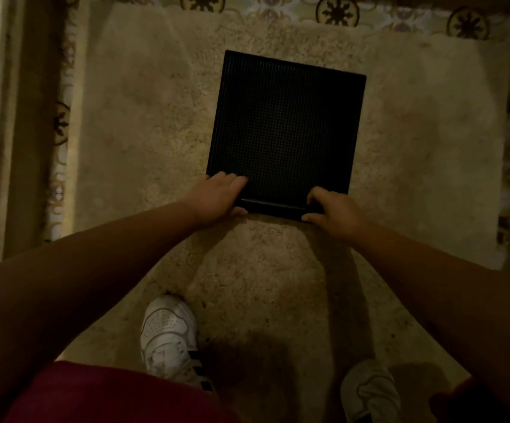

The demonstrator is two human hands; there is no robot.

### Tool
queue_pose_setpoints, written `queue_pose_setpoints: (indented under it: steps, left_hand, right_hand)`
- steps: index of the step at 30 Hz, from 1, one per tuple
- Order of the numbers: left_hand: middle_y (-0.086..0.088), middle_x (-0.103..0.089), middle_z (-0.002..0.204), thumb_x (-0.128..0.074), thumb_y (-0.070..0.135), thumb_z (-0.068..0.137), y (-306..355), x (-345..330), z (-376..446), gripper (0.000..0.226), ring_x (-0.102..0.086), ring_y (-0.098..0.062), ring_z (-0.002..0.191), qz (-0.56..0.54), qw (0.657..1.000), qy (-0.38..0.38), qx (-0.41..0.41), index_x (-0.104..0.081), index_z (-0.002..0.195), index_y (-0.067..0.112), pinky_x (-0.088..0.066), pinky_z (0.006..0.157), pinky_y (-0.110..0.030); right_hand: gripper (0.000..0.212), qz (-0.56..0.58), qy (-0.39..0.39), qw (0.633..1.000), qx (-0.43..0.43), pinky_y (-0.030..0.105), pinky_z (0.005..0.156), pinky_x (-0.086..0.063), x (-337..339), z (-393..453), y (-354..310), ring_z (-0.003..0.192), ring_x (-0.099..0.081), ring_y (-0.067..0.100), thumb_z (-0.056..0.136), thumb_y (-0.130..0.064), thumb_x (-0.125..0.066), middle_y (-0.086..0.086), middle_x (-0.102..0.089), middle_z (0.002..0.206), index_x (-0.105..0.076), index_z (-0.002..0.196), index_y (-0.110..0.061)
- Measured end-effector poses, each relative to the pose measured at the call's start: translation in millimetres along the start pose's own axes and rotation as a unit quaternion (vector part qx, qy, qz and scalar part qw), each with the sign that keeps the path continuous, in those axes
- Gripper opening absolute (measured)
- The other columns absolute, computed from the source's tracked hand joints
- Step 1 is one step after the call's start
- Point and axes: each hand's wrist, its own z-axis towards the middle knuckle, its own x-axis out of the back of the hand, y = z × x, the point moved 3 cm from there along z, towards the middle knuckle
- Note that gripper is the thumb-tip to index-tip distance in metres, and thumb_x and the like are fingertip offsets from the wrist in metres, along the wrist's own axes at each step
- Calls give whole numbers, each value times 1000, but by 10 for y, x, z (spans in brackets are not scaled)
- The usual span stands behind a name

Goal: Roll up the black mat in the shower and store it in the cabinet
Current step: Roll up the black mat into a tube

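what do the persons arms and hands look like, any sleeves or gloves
Both arms are bare as far up as the view shows: no sleeves in sight. The left hand and right hand wear no gloves, and no rings, watch or bracelets are visible, though the light is dim.

The one camera sits on my head and looks almost straight down past my arms. Its wide angle bends the edges of the picture. My left hand (pixel 220 195) and right hand (pixel 331 209) lie near the middle of the frame, close enough to make out my fingers. Beyond my hands the view reaches the far edge of the beige rug (pixel 143 123) and a strip of patterned floor (pixel 339 10). Nearer than my hands, at the bottom edge, my white shoes (pixel 168 334) show.
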Motion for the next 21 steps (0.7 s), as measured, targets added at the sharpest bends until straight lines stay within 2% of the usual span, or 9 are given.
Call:
queue_pose_setpoints:
  steps: [3,5,9,14,17,19,21]
  left_hand:
    - [-10,-59,106,-64,44,86,-23,69,6,40,-53,-27,96,-67,997,16,-20,-53,109,13,-49,78,-44]
    - [-9,-58,100,-66,40,85,-44,105,17,34,-53,-26,92,-102,994,24,-16,-57,102,12,-48,76,-41]
    - [-4,-54,89,-69,42,82,-82,150,88,32,-52,-22,85,-126,992,23,11,-61,92,12,-44,68,-34]
    - [-6,-60,96,-70,42,81,-151,226,244,36,-58,-24,87,-171,981,-62,70,-66,99,11,-50,73,-36]
    - [-2,-58,99,-71,43,80,-114,152,131,36,-57,-20,89,-199,969,-112,89,-61,104,17,-47,72,-31]
    - [-6,-58,104,-68,42,83,-29,74,-6,39,-56,-24,94,-164,982,-79,58,-58,109,16,-46,75,-33]
    - [-12,-57,116,-66,39,85,69,50,-126,42,-53,-30,103,-79,997,6,13,-58,118,14,-48,81,-42]
  right_hand:
    - [21,-51,116,991,36,37,83,-43,-130,-174,-39,99,-51,25,84,-27,-69,5,-60,102,-64,97,-11]
    - [31,-83,156,984,29,40,87,-43,-185,-236,-50,102,-51,28,86,-31,-65,8,-60,107,-66,106,-9]
    - [63,-168,105,980,21,47,102,-35,-216,-231,6,121,-40,32,81,-42,-69,13,-48,132,-52,132,-10]
    - [58,-191,58,979,48,37,87,-38,-44,-73,49,106,-47,29,88,-30,-61,13,-54,120,-44,140,-10]
    - [58,-184,30,981,44,35,88,-41,3,-64,76,109,-50,28,86,-29,-65,11,-57,121,-45,139,-12]
    - [52,-176,24,983,45,37,87,-42,12,-67,83,108,-52,28,85,-29,-67,10,-60,117,-51,132,-14]
    - [48,-167,22,984,55,36,86,-41,17,-58,80,107,-52,28,85,-29,-67,10,-61,116,-55,129,-14]
